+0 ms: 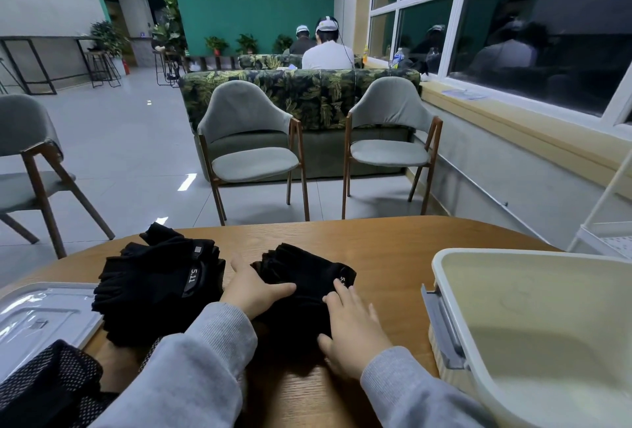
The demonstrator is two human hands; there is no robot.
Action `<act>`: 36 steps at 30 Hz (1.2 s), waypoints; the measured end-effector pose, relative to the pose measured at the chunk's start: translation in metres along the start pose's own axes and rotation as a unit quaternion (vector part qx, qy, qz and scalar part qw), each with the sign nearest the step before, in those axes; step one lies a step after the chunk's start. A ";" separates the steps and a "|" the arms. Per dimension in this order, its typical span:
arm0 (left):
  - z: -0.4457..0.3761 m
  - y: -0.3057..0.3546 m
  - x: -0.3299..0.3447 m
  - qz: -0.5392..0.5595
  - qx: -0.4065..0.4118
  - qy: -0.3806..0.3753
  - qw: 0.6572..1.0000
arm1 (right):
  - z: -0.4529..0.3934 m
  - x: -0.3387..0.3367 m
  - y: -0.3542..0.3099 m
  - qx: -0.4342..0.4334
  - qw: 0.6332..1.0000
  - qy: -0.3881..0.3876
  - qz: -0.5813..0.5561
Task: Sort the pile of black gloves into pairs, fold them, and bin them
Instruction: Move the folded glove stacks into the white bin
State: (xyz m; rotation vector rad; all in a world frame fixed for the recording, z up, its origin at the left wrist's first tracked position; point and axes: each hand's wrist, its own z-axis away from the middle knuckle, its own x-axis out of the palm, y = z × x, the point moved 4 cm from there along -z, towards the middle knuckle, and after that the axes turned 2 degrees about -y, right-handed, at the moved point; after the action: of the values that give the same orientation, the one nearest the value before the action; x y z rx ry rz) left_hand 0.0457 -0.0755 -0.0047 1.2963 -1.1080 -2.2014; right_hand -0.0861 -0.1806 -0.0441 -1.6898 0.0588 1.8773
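A: Black fleece, heaped: the pile of fingerless black gloves (160, 287) sits on the left of the oval wooden desk (393, 243), with a clear plastic lid (41, 314) lying flat beside it at the left edge.

B: And the one being worked on?

A: A single black glove, or perhaps a pair laid together (304, 287); I cannot tell which. It lies just right of the pile, apart from it, finger stubs pointing away from the person and cuff towards them, so its long axis runs near to far.

B: Where are the hands?

A: Left hand (254, 290) rests on the glove's left edge, fingers straight, thumb stretched across the cloth; it pinches nothing. Right hand (352, 328) lies flat on the near right part, fingers spread, pressing down. Both are released, smoothing rather than gripping.

B: So the fold?

A: My guess is a fold along that axis, far end brought towards the cuff. The left hand is nearer the finger end, so it looks better placed to lift it.

B: And the bin?

A: The cream plastic bin (513, 256) stands open at the right edge, near the right hand; nothing shows inside.

B: Surface and room?

A: Smooth wood grain. Beyond it, two grey padded chairs (390, 150), a leaf-print sofa, pale tiled floor, dark windows on the right.
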 end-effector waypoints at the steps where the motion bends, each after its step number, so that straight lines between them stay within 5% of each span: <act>1: 0.001 0.001 0.001 0.004 0.015 0.004 1.000 | 0.001 0.000 0.001 0.000 1.000 0.000 -0.003; 16: 0.021 0.031 0.025 -0.034 0.208 0.000 0.977 | 0.009 -0.002 0.012 -0.010 0.999 0.009 -0.040; 21: 0.043 0.042 0.003 -0.055 0.281 0.060 0.956 | 0.023 -0.023 0.002 -0.058 0.985 0.100 -0.128; 28: 0.091 0.065 -0.055 -0.106 0.354 0.110 0.923 | 0.057 -0.069 -0.036 -0.215 0.901 0.337 -0.166; 36: 0.161 0.106 -0.075 -0.053 0.435 0.016 0.899 | 0.126 -0.136 -0.045 -0.362 0.818 0.396 -0.207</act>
State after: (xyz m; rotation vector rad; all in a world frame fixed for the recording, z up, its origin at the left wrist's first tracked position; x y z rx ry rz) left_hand -0.0615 -0.0233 0.1642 1.7232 -2.1891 -1.7519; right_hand -0.1774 -0.1461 0.1202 -2.6249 -0.7159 0.7795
